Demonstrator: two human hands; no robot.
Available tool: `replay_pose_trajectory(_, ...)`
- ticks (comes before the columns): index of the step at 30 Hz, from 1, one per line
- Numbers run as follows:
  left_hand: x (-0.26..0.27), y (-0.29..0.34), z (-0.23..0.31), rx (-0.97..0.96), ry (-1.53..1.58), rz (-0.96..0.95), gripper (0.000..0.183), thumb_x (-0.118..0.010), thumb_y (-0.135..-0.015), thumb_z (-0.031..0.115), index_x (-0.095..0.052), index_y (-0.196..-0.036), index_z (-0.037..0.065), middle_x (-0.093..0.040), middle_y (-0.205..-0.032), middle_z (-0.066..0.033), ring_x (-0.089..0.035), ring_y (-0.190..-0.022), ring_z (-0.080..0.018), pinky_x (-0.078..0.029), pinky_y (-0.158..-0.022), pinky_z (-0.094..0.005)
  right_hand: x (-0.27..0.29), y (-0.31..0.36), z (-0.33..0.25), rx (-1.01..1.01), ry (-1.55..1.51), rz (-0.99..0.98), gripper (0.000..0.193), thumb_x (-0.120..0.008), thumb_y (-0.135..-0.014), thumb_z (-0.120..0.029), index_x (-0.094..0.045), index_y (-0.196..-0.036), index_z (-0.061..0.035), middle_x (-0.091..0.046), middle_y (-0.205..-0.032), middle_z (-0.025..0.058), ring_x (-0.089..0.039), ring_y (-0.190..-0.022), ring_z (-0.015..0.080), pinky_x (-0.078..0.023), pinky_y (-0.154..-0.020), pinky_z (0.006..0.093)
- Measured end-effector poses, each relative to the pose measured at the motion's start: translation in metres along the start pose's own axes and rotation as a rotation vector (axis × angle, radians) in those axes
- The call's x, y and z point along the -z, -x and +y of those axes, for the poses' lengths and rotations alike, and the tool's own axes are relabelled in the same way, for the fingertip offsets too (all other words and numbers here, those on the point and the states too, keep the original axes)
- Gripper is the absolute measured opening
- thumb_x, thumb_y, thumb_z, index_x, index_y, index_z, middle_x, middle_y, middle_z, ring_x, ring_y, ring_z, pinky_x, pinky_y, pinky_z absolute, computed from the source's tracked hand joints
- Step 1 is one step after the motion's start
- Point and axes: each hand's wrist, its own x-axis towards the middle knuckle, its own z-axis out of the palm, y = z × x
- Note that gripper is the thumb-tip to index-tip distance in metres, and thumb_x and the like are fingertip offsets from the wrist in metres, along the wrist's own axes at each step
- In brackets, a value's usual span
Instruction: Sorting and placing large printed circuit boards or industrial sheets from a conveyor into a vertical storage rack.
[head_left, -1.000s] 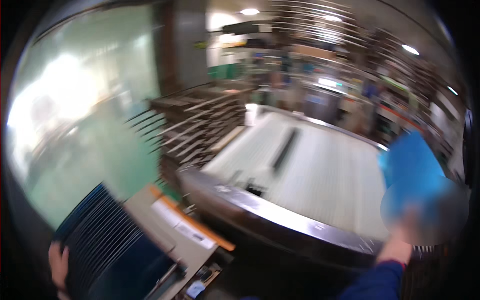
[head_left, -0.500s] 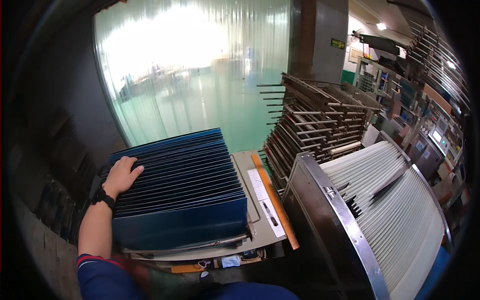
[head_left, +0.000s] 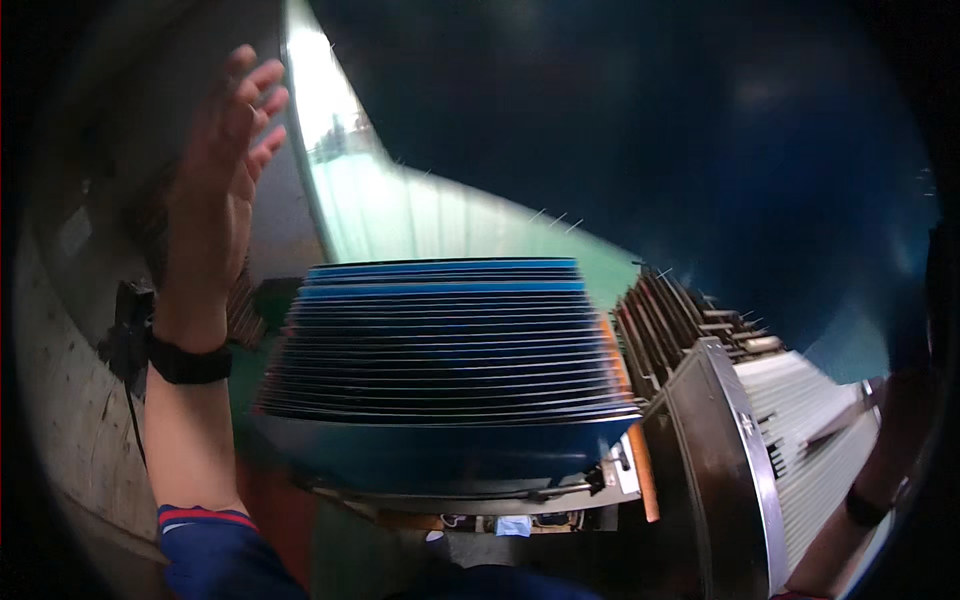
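Observation:
My left hand [head_left: 235, 140] is raised at the upper left, fingers spread, with nothing in it. A large dark blue panel [head_left: 620, 110] hangs tilted in the air and fills the upper right. My right hand [head_left: 912, 395] is at this panel's lower right side, dim near the picture's rim. Its fingers are hidden in shadow, but it is the only hand at the raised panel. Below, several dark blue panels [head_left: 450, 350] stand upright in a close row, with lighter blue edges at the far end.
To the right stands a metal-framed rack [head_left: 735, 440] with rows of white slots [head_left: 825, 470]. Behind it rises a pile of rusty metal racks [head_left: 665, 335]. An orange strip [head_left: 643, 470] runs along the bench edge. Translucent curtain [head_left: 440, 215] hangs at the back.
My left hand has left the row of panels and risen, opening out. A large panel now blocks much of the upper view, and my right forearm has come into sight at right.

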Motion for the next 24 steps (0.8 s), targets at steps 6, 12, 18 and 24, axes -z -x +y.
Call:
replay_pose_trajectory(6,0.067,0.039,-0.013,0.297,0.344,0.443,0.044,-0.061,-0.103,0.007,-0.047,-0.144,0.006,-0.060,-0.133,-0.0062,-0.055,-0.125,-0.0188,-0.044,-0.109,-0.0375,-0.091,0.005,0.147,-0.067,0.470,-0.395,0.049,-0.054,-0.106,-0.015,-0.041,-0.152,-0.0034,-0.055,-0.142,0.0138,-0.055,-0.130,0.0228,-0.046,-0.109,0.0376)
replay_pose_trajectory(12,0.081,0.063,-0.050,0.291,0.403,0.282,0.033,-0.064,-0.101,0.008,-0.049,-0.131,0.006,-0.068,-0.117,-0.0087,-0.067,-0.107,-0.0161,-0.057,-0.091,-0.0321,-0.176,-0.015,0.218,-0.212,0.271,-0.529,0.042,-0.058,-0.104,-0.015,-0.050,-0.143,-0.0002,-0.062,-0.131,0.0079,-0.060,-0.118,0.0150,-0.049,-0.101,0.0324)
replay_pose_trajectory(18,0.079,0.080,-0.075,0.381,0.325,0.338,0.035,-0.065,-0.102,0.010,-0.048,-0.133,0.011,-0.068,-0.111,-0.0030,-0.066,-0.103,-0.0129,-0.058,-0.085,-0.0296,-0.185,-0.008,0.257,-0.300,0.273,-0.535,0.040,-0.061,-0.103,-0.015,-0.052,-0.139,-0.0003,-0.064,-0.123,0.0054,-0.063,-0.109,0.0131,-0.051,-0.097,0.0306)
replay_pose_trajectory(24,0.074,0.098,-0.097,0.438,0.401,0.304,0.035,-0.067,-0.099,0.008,-0.047,-0.128,0.007,-0.066,-0.114,-0.0073,-0.062,-0.110,-0.0147,-0.052,-0.094,-0.0299,-0.179,-0.004,0.279,-0.347,0.244,-0.548,0.041,-0.063,-0.102,-0.017,-0.051,-0.138,-0.0001,-0.064,-0.123,0.0064,-0.062,-0.111,0.0148,-0.049,-0.100,0.0328)
